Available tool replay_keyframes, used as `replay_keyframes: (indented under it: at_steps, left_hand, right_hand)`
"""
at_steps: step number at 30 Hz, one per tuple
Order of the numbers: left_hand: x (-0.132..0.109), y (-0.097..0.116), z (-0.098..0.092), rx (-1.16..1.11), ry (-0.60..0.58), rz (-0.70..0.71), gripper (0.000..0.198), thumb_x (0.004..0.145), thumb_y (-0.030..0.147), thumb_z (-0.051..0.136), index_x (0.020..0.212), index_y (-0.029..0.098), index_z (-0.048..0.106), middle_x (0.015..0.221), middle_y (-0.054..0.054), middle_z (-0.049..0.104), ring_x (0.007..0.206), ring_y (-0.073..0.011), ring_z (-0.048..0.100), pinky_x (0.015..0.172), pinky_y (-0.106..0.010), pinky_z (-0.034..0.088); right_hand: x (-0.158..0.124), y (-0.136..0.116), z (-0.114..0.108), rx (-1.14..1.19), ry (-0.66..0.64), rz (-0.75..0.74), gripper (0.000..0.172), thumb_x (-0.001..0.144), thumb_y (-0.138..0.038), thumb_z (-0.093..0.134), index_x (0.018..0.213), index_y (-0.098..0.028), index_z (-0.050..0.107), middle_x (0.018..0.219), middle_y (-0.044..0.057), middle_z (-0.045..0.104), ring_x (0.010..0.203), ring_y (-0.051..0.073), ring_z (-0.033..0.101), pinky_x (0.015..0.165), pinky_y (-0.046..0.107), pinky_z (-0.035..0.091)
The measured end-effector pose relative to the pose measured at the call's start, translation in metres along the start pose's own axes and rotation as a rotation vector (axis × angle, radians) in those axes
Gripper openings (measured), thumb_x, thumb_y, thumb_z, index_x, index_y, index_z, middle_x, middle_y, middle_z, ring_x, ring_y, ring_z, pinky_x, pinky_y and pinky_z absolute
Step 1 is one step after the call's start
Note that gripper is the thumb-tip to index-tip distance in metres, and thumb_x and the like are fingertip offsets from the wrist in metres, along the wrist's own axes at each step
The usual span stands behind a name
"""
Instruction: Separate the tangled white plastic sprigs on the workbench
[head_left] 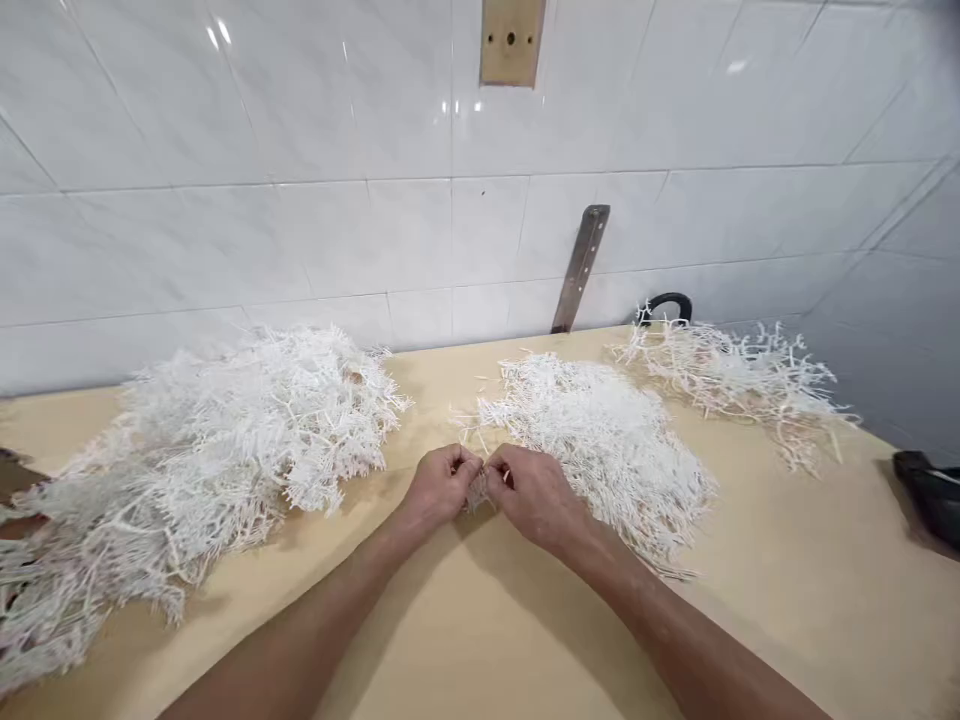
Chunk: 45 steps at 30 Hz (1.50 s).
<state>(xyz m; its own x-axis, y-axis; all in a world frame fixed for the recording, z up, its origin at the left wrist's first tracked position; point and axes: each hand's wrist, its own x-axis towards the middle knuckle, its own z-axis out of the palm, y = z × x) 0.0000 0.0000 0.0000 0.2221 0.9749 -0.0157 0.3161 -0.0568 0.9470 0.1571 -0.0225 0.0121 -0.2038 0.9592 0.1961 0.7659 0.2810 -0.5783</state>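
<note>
Head view: L hand & R hand both pinch sm. white sprig over table, btwn lg. left pile & right pile. Far: dark metal strip, tilted, agst. tiled wall.

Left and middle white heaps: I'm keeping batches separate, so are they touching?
Apart. The head view shows a strip of tabletop running between the left heap and the middle heap.

Wall tiles, upper frame, are gleaming glossy; counter, lower right, is looking smooth; white heap, centre-right, is appearing matt, rough.
</note>
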Motion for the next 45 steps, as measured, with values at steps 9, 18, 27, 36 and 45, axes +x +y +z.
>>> replay_keyframes:
  at_steps: [9, 18, 27, 36, 45]
  left_hand:
    - [-0.002, -0.001, -0.002, -0.173, 0.050, 0.106, 0.030, 0.083, 0.045, 0.060, 0.073, 0.016, 0.058, 0.062, 0.002, 0.052, 0.057, -0.0104, 0.048, 0.054, -0.022, 0.039]
    - [0.003, -0.008, -0.005, -0.358, -0.049, -0.032, 0.040, 0.075, 0.054, 0.069, 0.076, 0.015, 0.060, 0.062, 0.002, 0.053, 0.046, -0.0074, 0.044, 0.046, -0.023, 0.043]
    - [-0.001, 0.004, -0.006, -0.401, -0.040, -0.067, 0.044, 0.070, 0.056, 0.074, 0.071, 0.014, 0.059, 0.059, 0.003, 0.051, 0.049, -0.0059, 0.040, 0.045, -0.019, 0.028]
    - [0.000, 0.005, -0.005, -0.369, -0.016, -0.088, 0.045, 0.071, 0.057, 0.071, 0.063, 0.017, 0.052, 0.054, 0.005, 0.044, 0.046, -0.0054, 0.032, 0.045, -0.021, 0.022]
    - [0.001, 0.005, -0.005, -0.369, 0.001, -0.119, 0.046, 0.069, 0.057, 0.071, 0.063, 0.017, 0.049, 0.050, 0.007, 0.040, 0.042, -0.0037, 0.025, 0.043, -0.021, 0.017]
  right_hand:
    - [0.010, 0.015, -0.009, 0.087, 0.218, 0.186, 0.011, 0.081, -0.024, 0.052, 0.073, -0.020, 0.058, 0.065, 0.000, 0.064, 0.058, 0.015, 0.056, 0.056, 0.026, 0.039]
    - [0.015, 0.056, -0.067, -0.171, 0.731, 0.191, 0.012, 0.080, -0.027, 0.059, 0.083, -0.017, 0.063, 0.072, 0.006, 0.065, 0.057, 0.018, 0.058, 0.065, 0.034, 0.046]
    - [0.004, 0.015, -0.022, 0.141, 0.207, -0.199, 0.016, 0.091, -0.029, 0.056, 0.092, -0.021, 0.070, 0.087, 0.004, 0.073, 0.062, 0.014, 0.062, 0.061, 0.028, 0.051]
    - [0.002, 0.007, -0.002, 0.107, 0.168, -0.181, 0.011, 0.089, -0.022, 0.057, 0.088, -0.021, 0.068, 0.083, 0.001, 0.071, 0.059, 0.013, 0.058, 0.063, 0.028, 0.046]
    - [0.000, 0.005, 0.008, 0.037, 0.205, -0.123, 0.010, 0.090, -0.019, 0.054, 0.085, -0.019, 0.063, 0.080, 0.002, 0.066, 0.063, 0.014, 0.058, 0.063, 0.028, 0.042]
